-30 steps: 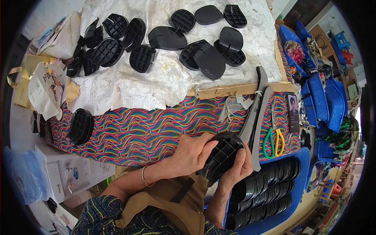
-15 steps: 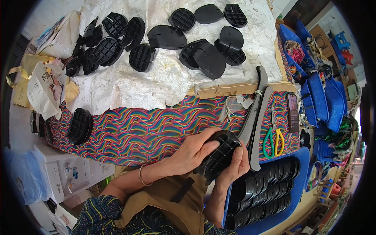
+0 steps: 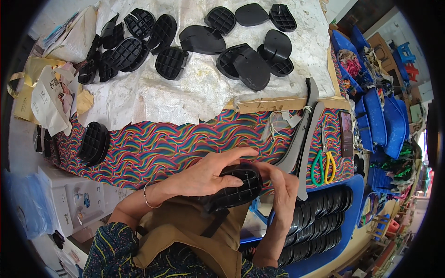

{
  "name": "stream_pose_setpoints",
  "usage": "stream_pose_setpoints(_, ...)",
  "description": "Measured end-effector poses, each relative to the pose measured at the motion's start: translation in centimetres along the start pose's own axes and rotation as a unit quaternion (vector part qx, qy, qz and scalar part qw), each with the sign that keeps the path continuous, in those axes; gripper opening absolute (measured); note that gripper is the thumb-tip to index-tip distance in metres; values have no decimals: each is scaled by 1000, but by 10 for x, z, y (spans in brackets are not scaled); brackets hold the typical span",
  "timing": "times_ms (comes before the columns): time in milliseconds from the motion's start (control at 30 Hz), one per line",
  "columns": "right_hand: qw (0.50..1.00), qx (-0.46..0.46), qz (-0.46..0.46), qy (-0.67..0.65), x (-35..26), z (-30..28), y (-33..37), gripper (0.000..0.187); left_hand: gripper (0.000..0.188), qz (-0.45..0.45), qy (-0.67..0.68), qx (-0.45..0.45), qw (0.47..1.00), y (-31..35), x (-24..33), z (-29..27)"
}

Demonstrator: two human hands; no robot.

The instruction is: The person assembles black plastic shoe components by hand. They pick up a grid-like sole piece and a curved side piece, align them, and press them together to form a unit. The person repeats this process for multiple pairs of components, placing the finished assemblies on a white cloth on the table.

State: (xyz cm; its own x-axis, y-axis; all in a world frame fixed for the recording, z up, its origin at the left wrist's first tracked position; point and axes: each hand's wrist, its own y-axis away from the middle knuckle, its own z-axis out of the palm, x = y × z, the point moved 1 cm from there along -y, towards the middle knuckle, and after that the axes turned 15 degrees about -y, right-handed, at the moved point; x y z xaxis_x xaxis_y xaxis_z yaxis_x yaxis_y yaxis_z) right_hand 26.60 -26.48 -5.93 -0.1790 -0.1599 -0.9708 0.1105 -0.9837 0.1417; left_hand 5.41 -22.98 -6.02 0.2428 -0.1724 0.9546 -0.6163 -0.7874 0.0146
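Observation:
In front of my apron is a glossy black oval moulded piece [image 3: 245, 186], its ribbed grid side facing up. My left hand [image 3: 208, 173] holds it from the left, thumb pressed on the grid and index finger stretched out past its far edge. Curled fingers of my right hand [image 3: 280, 185] grip the piece's far right end, hiding that end. A smooth black band hangs on the apron [image 3: 176, 227] below. Beyond my right hand lie two long curved dark strips [image 3: 303, 143], tied with a white cord.
Similar black pieces [image 3: 171, 62] lie scattered on the white sheet [image 3: 134, 104]; another [image 3: 93, 143] is at the left. Scissors [image 3: 324, 162] with green and yellow handles and a phone [image 3: 346, 134] lie right. A blue bin [image 3: 354, 199] holds rows of black pieces.
The piece has tilted from steep to flatter and shifted slightly left. My left index finger has stretched out, and my right thumb has left the grid side as those fingers curled at the end.

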Motion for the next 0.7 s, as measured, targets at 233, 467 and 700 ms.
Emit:
stream_pose_setpoints(233, 979, -145, -33, 138, -9, 9, -16, 22, 67, -15, 99, -36, 994, 1, -2, -6)
stream_pose_setpoints(467, 934, -33, -239, 264, 26, 21, 0, 22, 63, -68, 197, -8, 978, -1, -2, -1)
stream_pose_setpoints(700, 957, 144, -227, 105, 52, 57, 20, 36, 58, -98, 208, 33, 973, -3, 3, 0)
